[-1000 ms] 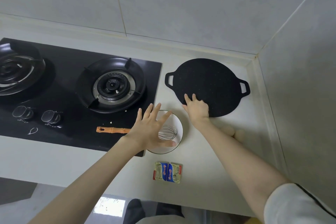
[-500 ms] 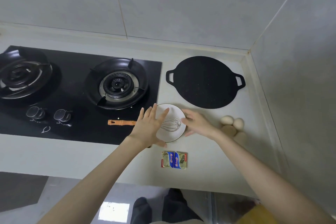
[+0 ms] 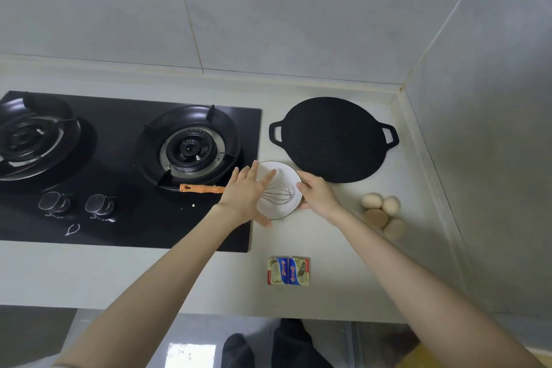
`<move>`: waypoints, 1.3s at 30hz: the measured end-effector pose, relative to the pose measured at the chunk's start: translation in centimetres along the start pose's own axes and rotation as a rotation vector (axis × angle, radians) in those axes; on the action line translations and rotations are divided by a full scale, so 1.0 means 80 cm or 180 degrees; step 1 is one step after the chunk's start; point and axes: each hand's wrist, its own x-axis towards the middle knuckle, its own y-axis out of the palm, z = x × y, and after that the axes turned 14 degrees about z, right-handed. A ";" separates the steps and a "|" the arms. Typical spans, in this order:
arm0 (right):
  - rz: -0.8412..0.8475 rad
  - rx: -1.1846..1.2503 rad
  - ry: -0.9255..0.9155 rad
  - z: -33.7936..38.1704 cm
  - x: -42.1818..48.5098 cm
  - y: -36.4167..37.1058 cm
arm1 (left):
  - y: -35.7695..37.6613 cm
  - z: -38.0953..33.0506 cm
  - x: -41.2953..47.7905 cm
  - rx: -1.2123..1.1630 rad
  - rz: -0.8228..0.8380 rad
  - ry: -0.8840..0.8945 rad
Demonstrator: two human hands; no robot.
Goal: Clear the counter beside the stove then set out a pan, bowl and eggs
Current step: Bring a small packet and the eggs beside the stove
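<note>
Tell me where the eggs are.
In the head view, the eggs sit clustered on the counter at right, in front of the black pan and right of the bowl.

Matt black speckled pan (image 3: 334, 140), glossy white bowl (image 3: 280, 188), wire whisk (image 3: 279, 193), wooden handle (image 3: 201, 188)

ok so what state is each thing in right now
flat black two-handled pan: empty, lying flat, untouched
white round bowl: upright, whisk head inside
wire whisk with orange handle: lying, handle over black stove
four pale eggs: whole, clustered
right gas burner: no flame visible
two foil butter packets: look sealed
left hand: open, fingers straight over bowl's left edge
right hand: holds bowl's right rim
</note>
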 end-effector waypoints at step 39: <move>0.0072 -0.1534 -0.0069 -0.102 -0.149 0.074 | 0.161 -0.072 -0.063 -0.1076 -0.0305 0.0456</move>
